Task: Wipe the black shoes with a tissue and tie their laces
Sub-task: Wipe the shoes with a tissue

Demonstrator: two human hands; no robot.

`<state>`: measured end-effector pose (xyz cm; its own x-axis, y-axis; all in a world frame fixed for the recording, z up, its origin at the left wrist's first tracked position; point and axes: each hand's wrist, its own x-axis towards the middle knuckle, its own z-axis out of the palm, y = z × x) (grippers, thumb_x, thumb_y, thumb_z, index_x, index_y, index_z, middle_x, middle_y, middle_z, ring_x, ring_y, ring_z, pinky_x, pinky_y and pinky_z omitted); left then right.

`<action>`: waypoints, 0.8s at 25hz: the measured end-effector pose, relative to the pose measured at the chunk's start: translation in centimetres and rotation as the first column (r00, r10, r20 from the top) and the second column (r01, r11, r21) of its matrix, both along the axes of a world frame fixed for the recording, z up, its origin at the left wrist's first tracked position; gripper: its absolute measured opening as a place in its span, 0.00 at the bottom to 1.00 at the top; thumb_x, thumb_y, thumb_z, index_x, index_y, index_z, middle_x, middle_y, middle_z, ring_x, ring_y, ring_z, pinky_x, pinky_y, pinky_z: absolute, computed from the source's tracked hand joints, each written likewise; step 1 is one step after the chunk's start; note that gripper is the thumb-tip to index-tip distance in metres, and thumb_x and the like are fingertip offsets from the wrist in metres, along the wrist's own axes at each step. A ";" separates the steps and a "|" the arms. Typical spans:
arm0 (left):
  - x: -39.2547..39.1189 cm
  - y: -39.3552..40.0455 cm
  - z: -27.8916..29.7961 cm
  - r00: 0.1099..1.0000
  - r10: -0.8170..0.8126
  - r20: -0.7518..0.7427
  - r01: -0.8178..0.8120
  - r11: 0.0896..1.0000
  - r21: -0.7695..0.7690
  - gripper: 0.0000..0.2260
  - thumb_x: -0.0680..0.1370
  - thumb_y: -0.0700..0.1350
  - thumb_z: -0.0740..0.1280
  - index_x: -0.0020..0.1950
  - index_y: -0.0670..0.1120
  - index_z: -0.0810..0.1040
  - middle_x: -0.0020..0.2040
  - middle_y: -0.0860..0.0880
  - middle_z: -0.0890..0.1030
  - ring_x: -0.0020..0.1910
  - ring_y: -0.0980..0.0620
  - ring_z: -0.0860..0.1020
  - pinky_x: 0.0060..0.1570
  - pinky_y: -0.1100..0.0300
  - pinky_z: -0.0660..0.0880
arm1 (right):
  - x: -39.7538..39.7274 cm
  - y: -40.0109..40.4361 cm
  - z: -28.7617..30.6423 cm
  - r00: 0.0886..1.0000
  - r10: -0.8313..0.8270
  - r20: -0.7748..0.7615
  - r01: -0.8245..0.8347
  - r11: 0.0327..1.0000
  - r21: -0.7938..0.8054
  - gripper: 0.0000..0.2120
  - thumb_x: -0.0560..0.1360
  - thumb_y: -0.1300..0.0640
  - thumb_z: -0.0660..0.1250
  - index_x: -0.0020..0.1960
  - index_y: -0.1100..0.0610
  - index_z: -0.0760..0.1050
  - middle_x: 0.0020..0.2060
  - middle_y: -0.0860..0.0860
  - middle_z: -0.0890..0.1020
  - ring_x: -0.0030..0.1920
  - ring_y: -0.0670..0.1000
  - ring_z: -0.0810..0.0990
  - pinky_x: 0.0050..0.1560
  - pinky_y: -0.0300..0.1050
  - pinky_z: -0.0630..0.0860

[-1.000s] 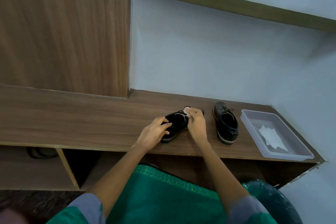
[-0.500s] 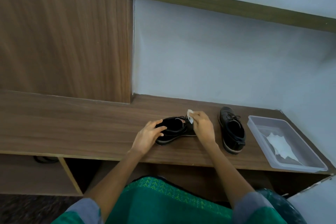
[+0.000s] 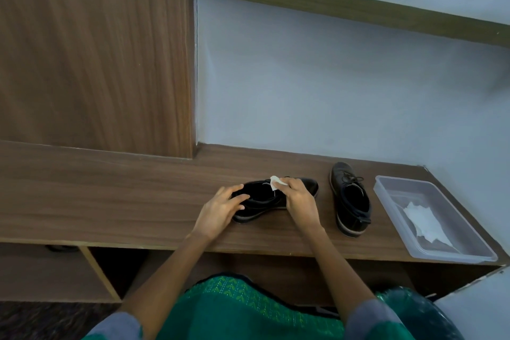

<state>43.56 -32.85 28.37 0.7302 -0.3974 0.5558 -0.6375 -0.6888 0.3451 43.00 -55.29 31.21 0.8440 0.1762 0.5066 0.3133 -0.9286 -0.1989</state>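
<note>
A black shoe point(image 3: 265, 197) lies sideways on the wooden bench point(image 3: 110, 201), toe pointing right. My left hand point(image 3: 220, 208) rests on its heel end, fingers curved over the collar. My right hand point(image 3: 299, 200) pinches a small white tissue point(image 3: 276, 182) and holds it against the shoe's upper near the laces. The second black shoe point(image 3: 350, 200) stands alone to the right, toe toward the wall, its laces loose on top.
A clear plastic tray point(image 3: 469, 237) sits at the bench's right end with a crumpled white tissue point(image 3: 426, 222) inside. A wooden panel rises at the back left and a pale wall behind the shoes. Open cubbies lie under the bench.
The shoe under my hands has turned from slanting to lying nearly level, toe to the right. My right hand with the tissue has stayed on the upper; the camera view shifted slightly.
</note>
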 end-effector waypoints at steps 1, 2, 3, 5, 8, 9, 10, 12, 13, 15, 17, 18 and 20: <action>0.1 0.0 0.1 1.000 0.001 -0.002 -0.001 1.000 0.003 0.13 0.71 0.41 0.72 0.56 0.47 0.81 0.59 0.45 0.79 0.52 0.49 0.79 0.37 0.54 0.82 | 0.0 -0.3 -0.2 1.000 -0.012 -0.013 0.012 1.000 0.015 0.23 0.67 0.74 0.67 0.58 0.57 0.79 0.49 0.54 0.82 0.48 0.55 0.80 0.35 0.45 0.79; 0.2 -0.1 0.1 1.000 0.004 -0.004 -0.004 1.000 0.005 0.13 0.71 0.41 0.72 0.56 0.47 0.81 0.59 0.45 0.79 0.53 0.48 0.79 0.38 0.54 0.82 | 0.0 -0.7 -0.5 0.998 -0.038 -0.043 0.039 0.999 0.031 0.22 0.68 0.74 0.66 0.58 0.57 0.79 0.49 0.54 0.82 0.49 0.55 0.80 0.35 0.46 0.79; 0.4 -0.1 0.2 1.000 0.005 -0.006 -0.005 1.000 0.008 0.14 0.71 0.41 0.72 0.56 0.47 0.81 0.59 0.45 0.79 0.53 0.48 0.80 0.39 0.54 0.82 | -0.1 -1.2 -0.9 0.994 -0.084 -0.076 0.087 0.995 0.044 0.21 0.69 0.74 0.65 0.58 0.58 0.79 0.50 0.55 0.81 0.49 0.56 0.80 0.37 0.47 0.79; 0.5 -0.1 0.1 1.000 0.002 0.003 -0.002 1.000 0.017 0.14 0.72 0.41 0.72 0.57 0.47 0.80 0.59 0.45 0.79 0.54 0.48 0.79 0.40 0.54 0.82 | -0.2 -2.9 -1.5 0.960 -0.224 -0.167 0.237 0.969 0.065 0.19 0.73 0.73 0.62 0.60 0.60 0.78 0.53 0.56 0.80 0.49 0.56 0.80 0.42 0.46 0.78; 0.5 -0.1 -0.2 1.000 0.012 0.005 -0.012 1.000 0.009 0.13 0.72 0.41 0.71 0.57 0.47 0.80 0.59 0.45 0.79 0.55 0.48 0.79 0.41 0.54 0.82 | -0.6 -5.4 -1.2 0.907 -0.335 -0.253 0.351 0.936 0.019 0.16 0.76 0.70 0.59 0.61 0.62 0.76 0.54 0.56 0.78 0.48 0.55 0.78 0.42 0.42 0.73; 0.4 -0.2 -0.4 1.000 0.014 0.002 -0.014 1.000 -0.004 0.13 0.72 0.41 0.71 0.57 0.47 0.80 0.60 0.45 0.79 0.55 0.48 0.79 0.41 0.54 0.82 | -0.4 -5.6 -0.7 0.912 -0.329 -0.244 0.349 0.936 0.045 0.16 0.76 0.70 0.59 0.61 0.62 0.76 0.53 0.57 0.78 0.48 0.56 0.78 0.42 0.41 0.71; 0.3 -0.3 -0.5 1.000 0.014 -0.003 -0.014 1.000 -0.015 0.14 0.72 0.41 0.71 0.57 0.47 0.80 0.60 0.45 0.79 0.54 0.49 0.78 0.41 0.54 0.82 | -0.3 -5.2 0.0 0.931 -0.306 -0.197 0.331 0.937 0.108 0.16 0.76 0.70 0.59 0.61 0.63 0.76 0.53 0.57 0.78 0.47 0.57 0.78 0.43 0.40 0.70; 0.3 -0.3 -0.6 1.000 0.014 -0.002 -0.014 1.000 -0.027 0.14 0.72 0.40 0.71 0.57 0.47 0.80 0.60 0.45 0.79 0.53 0.50 0.78 0.41 0.55 0.82 | 0.3 -3.2 1.3 0.977 -0.201 -0.075 0.213 0.954 0.211 0.15 0.75 0.70 0.61 0.60 0.62 0.77 0.52 0.57 0.78 0.48 0.56 0.78 0.46 0.39 0.71; 0.3 -0.2 -0.5 1.000 0.014 0.000 -0.014 1.000 -0.025 0.14 0.72 0.40 0.71 0.57 0.47 0.80 0.60 0.45 0.79 0.53 0.50 0.78 0.41 0.55 0.82 | 0.6 -1.9 1.6 0.992 -0.123 -0.040 0.128 0.973 0.191 0.15 0.74 0.70 0.62 0.59 0.61 0.78 0.51 0.57 0.79 0.49 0.55 0.77 0.47 0.39 0.72; 0.2 -0.2 -0.3 1.000 0.013 -0.008 -0.013 1.000 -0.021 0.14 0.72 0.40 0.71 0.57 0.47 0.80 0.60 0.45 0.79 0.53 0.49 0.78 0.41 0.55 0.81 | 0.9 -0.4 0.7 0.998 -0.003 -0.059 0.005 1.000 0.031 0.18 0.72 0.73 0.62 0.58 0.60 0.78 0.52 0.56 0.79 0.52 0.56 0.76 0.48 0.45 0.77; 0.2 -0.1 -0.1 1.000 0.017 -0.022 -0.017 1.000 -0.014 0.14 0.73 0.41 0.71 0.58 0.47 0.80 0.60 0.45 0.78 0.54 0.49 0.78 0.43 0.54 0.81 | 1.2 -1.2 -0.1 0.987 -0.062 -0.145 0.063 0.998 0.002 0.22 0.73 0.73 0.59 0.62 0.58 0.77 0.55 0.56 0.78 0.56 0.56 0.75 0.49 0.49 0.76; 0.3 -0.1 -0.1 0.999 0.019 -0.026 -0.019 1.000 -0.010 0.14 0.73 0.41 0.71 0.58 0.47 0.80 0.61 0.45 0.78 0.54 0.49 0.78 0.43 0.54 0.81 | 1.4 -2.0 -0.2 0.964 -0.160 -0.213 0.165 0.986 0.007 0.23 0.73 0.73 0.58 0.64 0.58 0.75 0.56 0.56 0.77 0.58 0.56 0.73 0.50 0.48 0.74; 0.2 -0.3 -0.1 0.999 0.019 -0.034 -0.020 1.000 -0.010 0.14 0.73 0.41 0.70 0.58 0.47 0.80 0.61 0.46 0.78 0.56 0.49 0.78 0.45 0.54 0.81 | 1.5 -3.2 0.2 0.911 -0.280 -0.301 0.284 0.958 -0.032 0.22 0.74 0.72 0.57 0.64 0.59 0.75 0.55 0.57 0.77 0.57 0.57 0.73 0.49 0.47 0.72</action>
